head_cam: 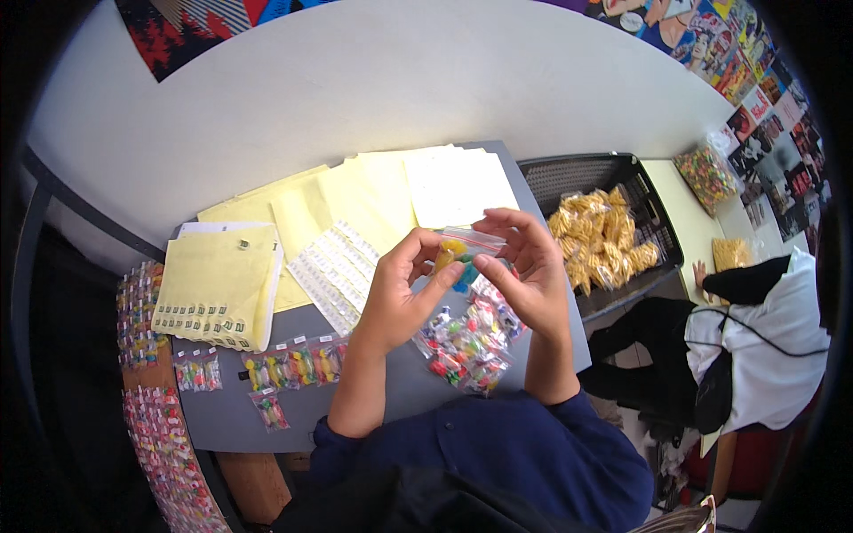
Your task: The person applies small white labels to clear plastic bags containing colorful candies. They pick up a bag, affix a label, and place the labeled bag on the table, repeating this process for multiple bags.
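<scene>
Between my left hand (406, 286) and my right hand (526, 273) is a small clear zip bag (473, 241) with a red line at its top. Yellow and blue-green candies (466, 272) show in it, both thumbs resting on its near side. Below my hands a pile of bagged wrapped candies (470, 340) lies on the grey table (393, 400). Left of it, a row of small candy bags (293, 365) bears white labels, with one more labelled bag (270, 410) nearer me. A sheet of printed stickers (336, 273) lies behind my left forearm.
Yellow paper sheets (366, 186) cover the table's back, with a stack of sticker-marked papers (213, 286) at left. Many candy bags (160, 446) hang or lie beyond the left edge. At right stand a black plastic crate (653, 213) of bagged yellow snacks (600, 240) and another person (760, 346).
</scene>
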Tool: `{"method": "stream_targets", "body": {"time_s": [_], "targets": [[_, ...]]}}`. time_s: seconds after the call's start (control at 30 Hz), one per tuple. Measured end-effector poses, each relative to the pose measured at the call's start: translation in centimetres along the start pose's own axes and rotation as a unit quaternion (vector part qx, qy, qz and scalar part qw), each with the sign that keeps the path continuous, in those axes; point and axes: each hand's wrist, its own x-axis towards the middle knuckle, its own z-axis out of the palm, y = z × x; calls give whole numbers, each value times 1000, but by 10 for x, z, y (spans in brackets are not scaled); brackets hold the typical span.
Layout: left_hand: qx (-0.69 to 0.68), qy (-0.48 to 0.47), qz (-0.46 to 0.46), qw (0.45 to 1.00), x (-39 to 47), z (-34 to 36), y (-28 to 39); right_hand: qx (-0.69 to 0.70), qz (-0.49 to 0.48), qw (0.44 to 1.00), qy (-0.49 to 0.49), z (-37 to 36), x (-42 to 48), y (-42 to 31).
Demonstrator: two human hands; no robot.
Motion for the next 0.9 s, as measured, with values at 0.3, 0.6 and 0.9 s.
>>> {"method": "stream_targets", "body": {"time_s": [0.3, 0.6, 0.9], "targets": [[16, 104, 119, 987, 4, -17, -1, 44, -10, 998, -40, 23, 21, 14], [94, 134, 160, 973, 7, -19, -7, -68, -76, 995, -14, 26, 23, 19], [141, 150, 171, 964, 11, -17, -10, -103, -99, 990, 2, 30, 24, 22]]}}
